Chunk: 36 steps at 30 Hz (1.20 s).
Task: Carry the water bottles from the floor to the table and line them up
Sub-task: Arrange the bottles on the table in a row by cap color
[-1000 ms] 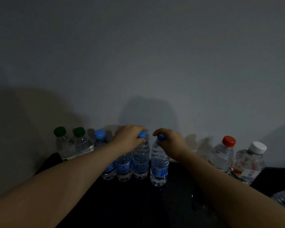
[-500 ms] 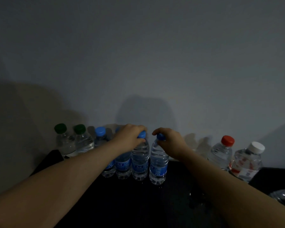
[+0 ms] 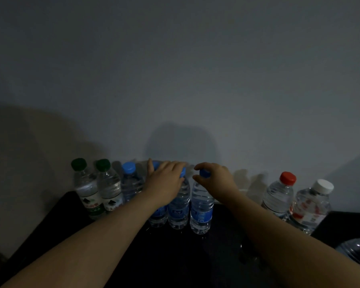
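Several clear water bottles stand in a row on the black table [image 3: 175, 258] against the wall. From the left: two green-capped bottles [image 3: 85, 190] [image 3: 109, 189], then a blue-capped bottle [image 3: 131, 183]. My left hand [image 3: 166, 181] lies flat over the caps of two further blue-labelled bottles [image 3: 158, 215] [image 3: 179, 206], fingers spread. My right hand [image 3: 214, 179] pinches the blue cap of the rightmost blue-labelled bottle [image 3: 202, 206], which stands touching its neighbour.
Further right, after a gap, stand a red-capped bottle [image 3: 279, 194] and a white-capped bottle [image 3: 311, 204], both leaning in the wide-angle view. Part of another bottle [image 3: 357, 250] shows at the lower right edge. A plain grey wall [image 3: 175, 80] backs the table. The light is dim.
My left hand's fingers have straightened and flattened over the caps. The bottle in my right hand has moved slightly left, closer to its neighbour.
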### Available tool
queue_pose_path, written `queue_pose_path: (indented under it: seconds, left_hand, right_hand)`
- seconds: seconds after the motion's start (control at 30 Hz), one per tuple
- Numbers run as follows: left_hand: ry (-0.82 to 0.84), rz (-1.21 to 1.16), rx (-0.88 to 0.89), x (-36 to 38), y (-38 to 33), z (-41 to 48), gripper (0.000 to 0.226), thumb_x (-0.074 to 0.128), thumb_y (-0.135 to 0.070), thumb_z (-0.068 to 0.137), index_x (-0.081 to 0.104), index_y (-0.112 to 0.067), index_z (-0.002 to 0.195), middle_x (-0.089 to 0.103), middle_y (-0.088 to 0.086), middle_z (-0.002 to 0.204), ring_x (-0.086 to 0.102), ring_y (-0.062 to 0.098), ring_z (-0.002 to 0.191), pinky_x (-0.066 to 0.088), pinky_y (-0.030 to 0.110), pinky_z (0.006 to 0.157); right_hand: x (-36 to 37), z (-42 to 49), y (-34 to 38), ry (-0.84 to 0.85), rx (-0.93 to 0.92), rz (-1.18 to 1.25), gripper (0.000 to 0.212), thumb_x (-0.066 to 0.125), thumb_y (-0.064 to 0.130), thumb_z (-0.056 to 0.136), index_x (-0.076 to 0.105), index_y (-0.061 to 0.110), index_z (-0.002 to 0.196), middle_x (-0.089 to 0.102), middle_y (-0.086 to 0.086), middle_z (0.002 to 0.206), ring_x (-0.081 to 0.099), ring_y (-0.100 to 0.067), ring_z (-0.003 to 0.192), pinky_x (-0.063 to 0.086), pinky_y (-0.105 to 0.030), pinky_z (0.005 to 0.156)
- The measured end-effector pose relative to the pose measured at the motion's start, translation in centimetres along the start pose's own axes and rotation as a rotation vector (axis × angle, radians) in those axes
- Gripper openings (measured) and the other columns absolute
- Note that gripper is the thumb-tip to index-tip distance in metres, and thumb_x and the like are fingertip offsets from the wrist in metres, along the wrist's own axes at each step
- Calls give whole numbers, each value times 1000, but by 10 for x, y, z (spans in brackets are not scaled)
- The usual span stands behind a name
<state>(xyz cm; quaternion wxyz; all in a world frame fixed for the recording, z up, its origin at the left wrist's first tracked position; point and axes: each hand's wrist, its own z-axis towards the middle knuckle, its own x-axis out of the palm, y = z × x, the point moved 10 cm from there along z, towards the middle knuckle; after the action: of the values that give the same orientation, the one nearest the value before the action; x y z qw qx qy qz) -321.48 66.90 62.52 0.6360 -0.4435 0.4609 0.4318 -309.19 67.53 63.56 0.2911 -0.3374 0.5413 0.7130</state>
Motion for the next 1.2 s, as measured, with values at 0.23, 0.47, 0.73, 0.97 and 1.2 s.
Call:
queue_pose_path:
  seconds: [0.23, 0.47, 0.73, 0.97, 1.2]
  left_hand:
    - [47, -5, -17, 2, 1, 0, 49, 33, -31, 98, 18, -27, 144, 20, -4, 155, 8, 21, 145, -6, 57, 113]
    - [33, -4, -12, 1, 1, -2, 53, 36, -28, 97, 14, -30, 145, 17, -7, 156, 5, 20, 146, -8, 55, 113]
    - [32, -2, -7, 2, 0, -1, 52, 37, -32, 97, 15, -29, 145, 17, -5, 156, 11, 19, 145, -2, 54, 114]
    - [31, 13, -12, 2, 0, -1, 51, 37, -31, 97, 17, -28, 144, 20, -5, 155, 28, 18, 139, -3, 54, 113]
    - [45, 19, -32, 5, 2, 0, 51, 34, -32, 98, 15, -28, 144, 19, -6, 156, 41, 18, 132, -5, 55, 113]
  right_hand:
    - [-6, 9, 7, -19, 3, -180, 35, 65, 29, 84, 57, 15, 116, 58, -12, 112, 57, -26, 97, 45, -31, 78]
    - [-6, 7, 12, 32, -65, -203, 33, 62, 23, 86, 54, 17, 118, 62, -12, 114, 59, -26, 102, 49, -34, 85]
    - [-10, 1, 14, 48, -124, -153, 30, 61, 19, 87, 55, 16, 116, 63, -11, 115, 58, -26, 104, 48, -32, 86]
    - [-11, -3, 13, 34, -158, -116, 28, 60, 18, 87, 56, 15, 115, 64, -10, 112, 58, -26, 100, 41, -26, 80]
    - [-7, 2, 11, 90, -100, -79, 33, 61, 17, 87, 53, 16, 119, 60, -12, 119, 58, -27, 104, 50, -35, 90]
